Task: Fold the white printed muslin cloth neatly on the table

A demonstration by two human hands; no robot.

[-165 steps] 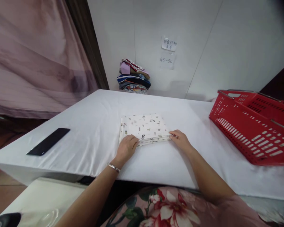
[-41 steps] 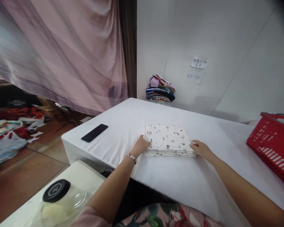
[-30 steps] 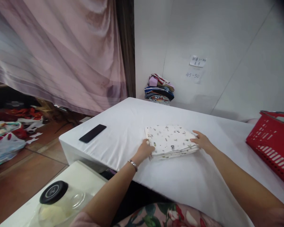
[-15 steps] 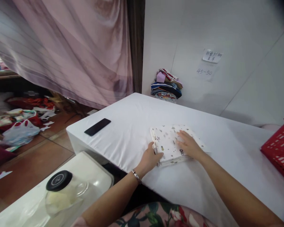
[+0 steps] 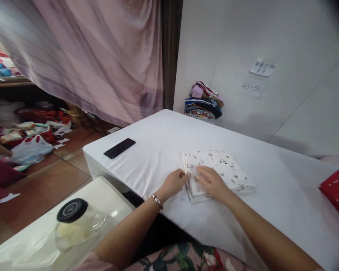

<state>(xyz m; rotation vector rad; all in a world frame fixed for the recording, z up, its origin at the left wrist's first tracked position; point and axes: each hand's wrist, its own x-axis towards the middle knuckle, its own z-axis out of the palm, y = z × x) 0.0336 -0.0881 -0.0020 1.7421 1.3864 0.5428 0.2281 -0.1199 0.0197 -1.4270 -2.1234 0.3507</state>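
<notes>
A folded white cloth with small printed motifs (image 5: 226, 169) lies on the white table (image 5: 158, 150). My left hand (image 5: 173, 183) rests at the cloth's near left corner, fingers curled against its edge. My right hand (image 5: 211, 181) lies flat on top of the cloth's near left part, fingers stretched out and pressing down. Neither hand lifts the cloth off the table.
A black phone (image 5: 119, 148) lies near the table's left edge. A stack of folded clothes (image 5: 205, 101) sits at the far wall. A red basket (image 5: 337, 190) shows at the right edge. A clear jar with a black lid (image 5: 73, 222) stands on a white surface at lower left.
My right hand slid from the cloth's right side across its top to the near left corner. The left hand stayed at that corner. The view turned left, so the basket is nearly out of frame.
</notes>
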